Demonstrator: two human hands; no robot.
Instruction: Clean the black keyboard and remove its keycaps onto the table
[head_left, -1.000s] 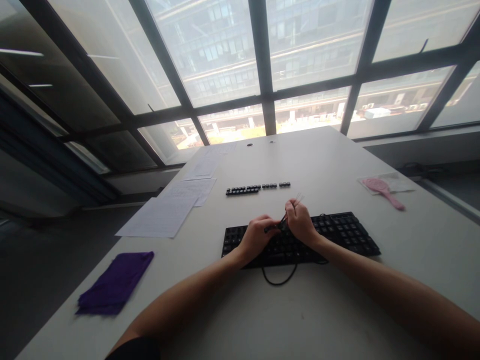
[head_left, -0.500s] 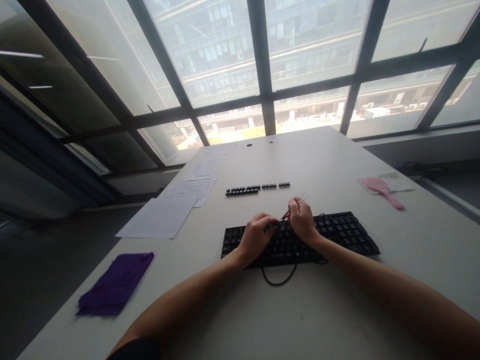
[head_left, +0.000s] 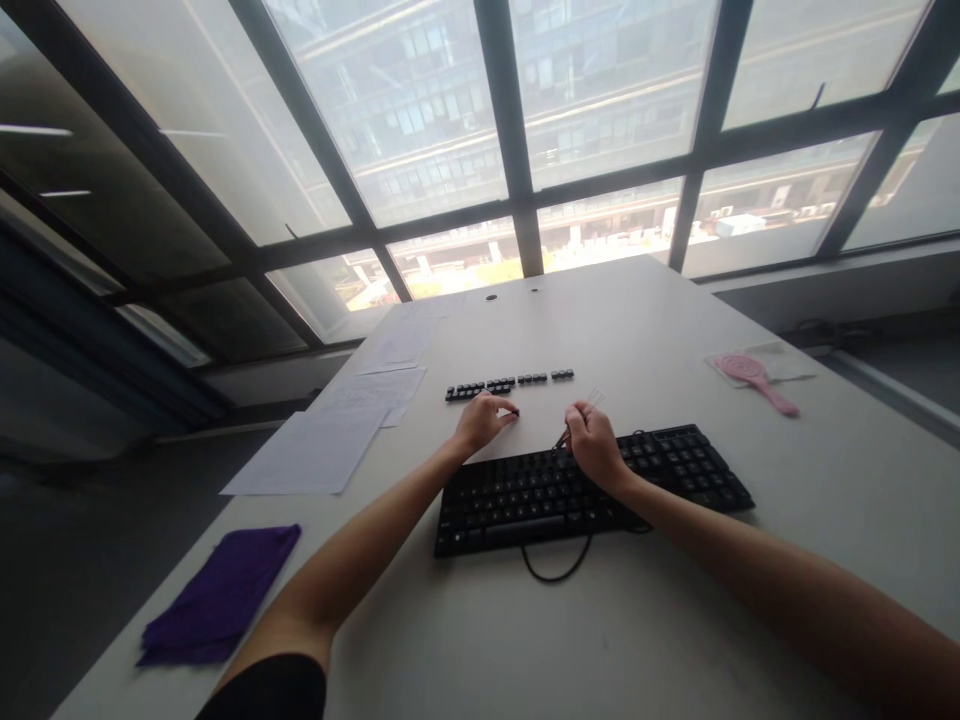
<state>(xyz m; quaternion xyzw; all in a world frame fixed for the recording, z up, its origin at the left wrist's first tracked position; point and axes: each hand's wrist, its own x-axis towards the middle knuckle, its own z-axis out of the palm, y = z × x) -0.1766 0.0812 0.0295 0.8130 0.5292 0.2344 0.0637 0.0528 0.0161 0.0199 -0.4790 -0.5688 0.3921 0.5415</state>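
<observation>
My left hand is above the table, between the black keyboard and the row of loose keycaps. Its thumb and forefinger pinch a small black keycap. My right hand is closed around a slim keycap puller; thin wires stick out above the fist and a dark end points down at the keyboard's top edge. Beneath this hand lies the black keyboard, whose upper rows on the left look stripped of caps. Several loose keycaps are lined up on the table beyond it.
A purple folded cloth lies at the left, with paper sheets farther back. On the right a pink handheld object rests on a clear bag. A cable loops out in front of the keyboard. Large windows stand behind the white table.
My left hand has moved off the keyboard, away from me and to the left, carrying a keycap. My right hand stays over the keyboard with the puller. The view has shifted slightly.
</observation>
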